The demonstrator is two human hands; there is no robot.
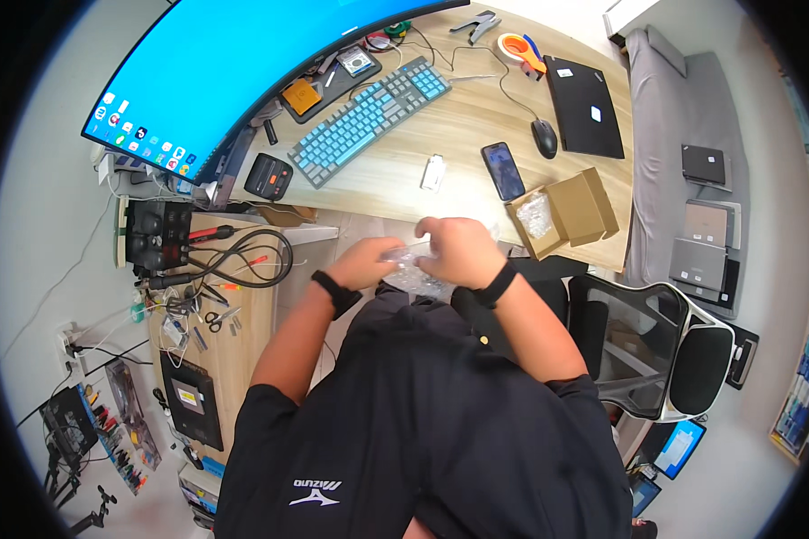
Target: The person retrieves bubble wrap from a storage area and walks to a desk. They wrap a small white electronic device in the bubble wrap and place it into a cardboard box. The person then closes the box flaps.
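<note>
Together, left hand [366,263] and right hand [461,251], grip closed on bubblewrap [419,281], near open box [581,203] with clear packing [536,216].

Two hands [365,262] [466,253], two wristbands [335,295] [497,285], one held bubble-wrap piece [415,279], one keyboard [368,121], one mouse [545,139], one phone [503,172].

Bright light | whitish glare on desk [377,184] | fisheye bowing | black corners | rim detail soft

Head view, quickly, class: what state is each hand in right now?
Left hand: closed, holding the clear bubble wrap.
Right hand: closed, holding the same bubble wrap.
</note>
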